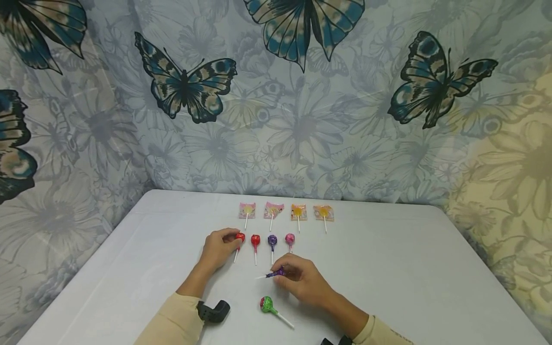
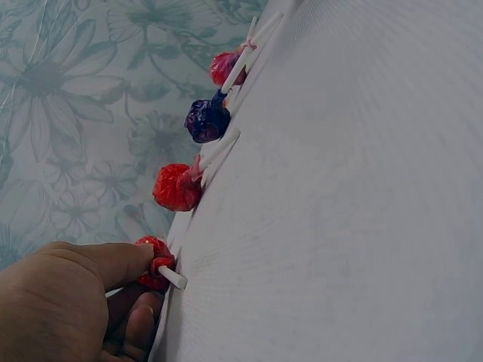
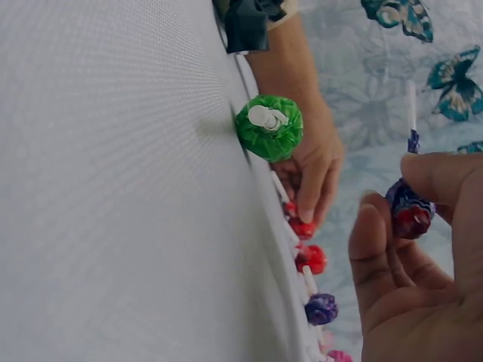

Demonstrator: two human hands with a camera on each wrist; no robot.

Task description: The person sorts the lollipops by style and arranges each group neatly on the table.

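At the left end of a row of lollipops, my left hand [image 1: 218, 249] pinches a red lollipop [image 2: 157, 277] by its wrapped head, between thumb and fingers. My right hand [image 1: 305, 280] holds a purple lollipop [image 1: 277, 272] above the table, its stick pointing left in the head view. Its wrapper looks purple with a dark red patch in the right wrist view. Along the row lie a second red lollipop [image 1: 255, 239], another purple one [image 1: 272, 240] and a pink one [image 1: 290, 238]. Nearer to me, a green lollipop [image 1: 267, 304] lies alone, its stick slanting toward the lower right.
Behind the row, several flat-wrapped lollipops lie in a line, pink-wrapped ones [image 1: 247, 211] on the left and orange-wrapped ones [image 1: 299, 212] on the right. The white table [image 1: 409, 268] meets a butterfly-patterned wall covering [image 1: 302, 120]. A black wrist device [image 1: 214, 311] sits at my left cuff.
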